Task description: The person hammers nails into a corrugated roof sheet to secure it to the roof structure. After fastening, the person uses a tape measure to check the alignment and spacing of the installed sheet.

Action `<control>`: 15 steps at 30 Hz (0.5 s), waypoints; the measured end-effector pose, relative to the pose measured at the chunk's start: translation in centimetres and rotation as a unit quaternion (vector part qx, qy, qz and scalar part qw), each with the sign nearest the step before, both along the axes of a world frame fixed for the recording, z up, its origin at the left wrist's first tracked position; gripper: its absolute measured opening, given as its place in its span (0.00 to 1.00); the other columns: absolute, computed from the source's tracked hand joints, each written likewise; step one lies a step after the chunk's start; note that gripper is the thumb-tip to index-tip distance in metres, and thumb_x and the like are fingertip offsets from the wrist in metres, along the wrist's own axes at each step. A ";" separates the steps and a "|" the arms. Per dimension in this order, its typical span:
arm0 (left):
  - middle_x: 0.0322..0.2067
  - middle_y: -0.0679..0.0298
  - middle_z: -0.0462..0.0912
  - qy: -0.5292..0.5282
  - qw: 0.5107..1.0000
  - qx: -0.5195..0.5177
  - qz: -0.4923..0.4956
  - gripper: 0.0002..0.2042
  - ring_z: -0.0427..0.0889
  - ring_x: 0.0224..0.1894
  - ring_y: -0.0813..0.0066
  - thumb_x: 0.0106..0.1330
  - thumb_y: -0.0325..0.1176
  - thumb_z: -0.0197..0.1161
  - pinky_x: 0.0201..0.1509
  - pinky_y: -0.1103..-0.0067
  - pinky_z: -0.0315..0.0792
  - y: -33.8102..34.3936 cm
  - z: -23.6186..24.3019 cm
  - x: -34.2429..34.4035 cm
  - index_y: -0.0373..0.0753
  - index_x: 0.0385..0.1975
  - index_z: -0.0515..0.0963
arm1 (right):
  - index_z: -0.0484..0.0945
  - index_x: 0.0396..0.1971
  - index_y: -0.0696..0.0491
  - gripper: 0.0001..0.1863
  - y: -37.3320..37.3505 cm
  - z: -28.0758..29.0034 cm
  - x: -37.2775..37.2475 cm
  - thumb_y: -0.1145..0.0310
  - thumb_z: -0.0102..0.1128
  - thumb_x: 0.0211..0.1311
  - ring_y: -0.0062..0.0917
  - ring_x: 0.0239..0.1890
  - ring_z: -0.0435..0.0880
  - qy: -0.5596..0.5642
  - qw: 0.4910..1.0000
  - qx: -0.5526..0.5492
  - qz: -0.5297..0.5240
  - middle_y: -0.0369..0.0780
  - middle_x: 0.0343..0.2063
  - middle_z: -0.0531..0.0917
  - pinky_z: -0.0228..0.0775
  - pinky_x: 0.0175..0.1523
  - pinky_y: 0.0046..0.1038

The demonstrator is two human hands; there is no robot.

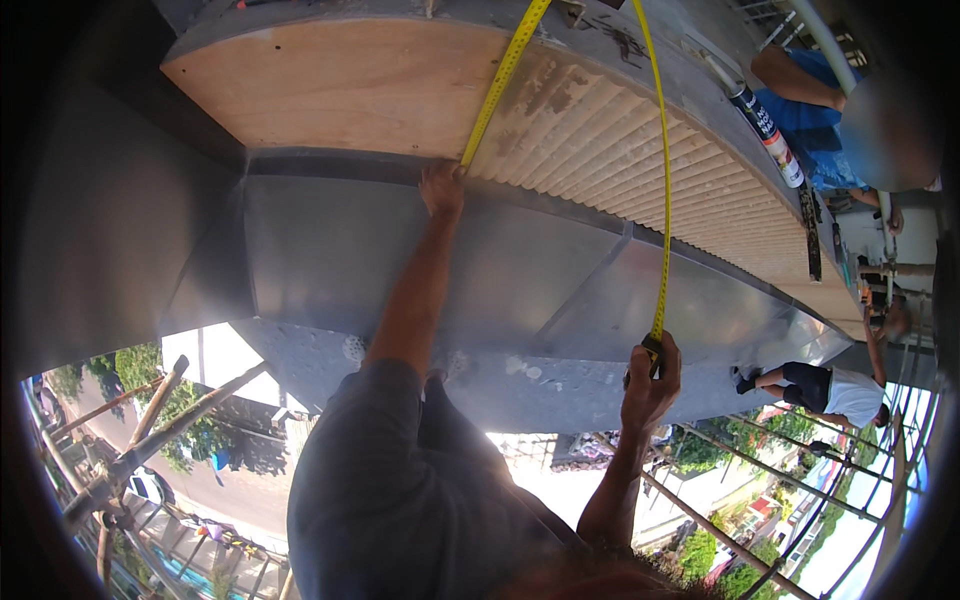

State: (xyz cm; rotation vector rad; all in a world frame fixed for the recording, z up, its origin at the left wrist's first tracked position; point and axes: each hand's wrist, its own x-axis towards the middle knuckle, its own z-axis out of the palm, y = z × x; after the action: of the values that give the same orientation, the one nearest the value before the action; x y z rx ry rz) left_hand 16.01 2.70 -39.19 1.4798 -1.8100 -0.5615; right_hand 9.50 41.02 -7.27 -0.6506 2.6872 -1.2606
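Observation:
My left hand (pixel 441 190) reaches up to the lower edge of a plywood panel (pixel 340 85). Its fingers close on the yellow tape blade (pixel 497 88), right beside a ribbed, pale corrugated strip (pixel 600 140). From there the blade runs up past the top of the view, and a second length comes back down. That length ends at a dark tape measure case (pixel 652 350), gripped by my right hand (pixel 650 385) lower and to the right. Smooth grey metal sheeting (pixel 400 230) lies between my hands and the panel.
A caulking tube (pixel 768 135) lies on the grey ledge at the right, near a co-worker in blue (pixel 815 120). Another person in a white shirt (pixel 850 395) stands farther right among scaffold poles. Wooden poles (pixel 150 450) cross the lower left, with a street far below.

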 end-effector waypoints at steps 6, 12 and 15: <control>0.43 0.64 0.85 -0.005 1.000 -0.005 0.001 0.08 0.80 0.49 0.54 0.61 0.36 0.69 0.50 0.57 0.74 -0.2 0.0 0.0 0.45 0.39 0.84 | 0.81 0.52 0.55 0.20 -0.3 0.0 -0.1 0.70 0.62 0.59 0.22 0.35 0.81 0.037 0.999 0.002 0.020 0.37 0.37 0.81 0.74 0.38 0.29; 0.39 0.65 0.86 0.016 1.000 -0.019 0.008 0.08 0.81 0.46 0.54 0.60 0.37 0.71 0.48 0.56 0.74 0.0 -0.5 -0.1 0.46 0.37 0.85 | 0.78 0.55 0.61 0.22 0.2 -0.7 -0.8 0.70 0.61 0.60 0.21 0.34 0.77 0.055 0.998 0.004 0.031 0.39 0.37 0.80 0.72 0.37 0.28; 0.39 0.65 0.86 0.017 1.000 -0.018 0.015 0.08 0.82 0.45 0.55 0.59 0.38 0.71 0.48 0.57 0.74 -0.1 -0.5 -0.1 0.46 0.36 0.85 | 0.77 0.56 0.63 0.23 0.5 -1.1 -1.1 0.70 0.61 0.61 0.19 0.31 0.75 0.057 0.998 0.002 0.035 0.38 0.36 0.79 0.69 0.33 0.25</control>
State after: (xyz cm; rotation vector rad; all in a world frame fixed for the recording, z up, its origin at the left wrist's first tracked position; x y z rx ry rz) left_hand 15.92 2.59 -39.65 1.4631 -1.7591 -0.5338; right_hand 8.43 41.48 -8.37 -0.8339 2.7282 -1.2370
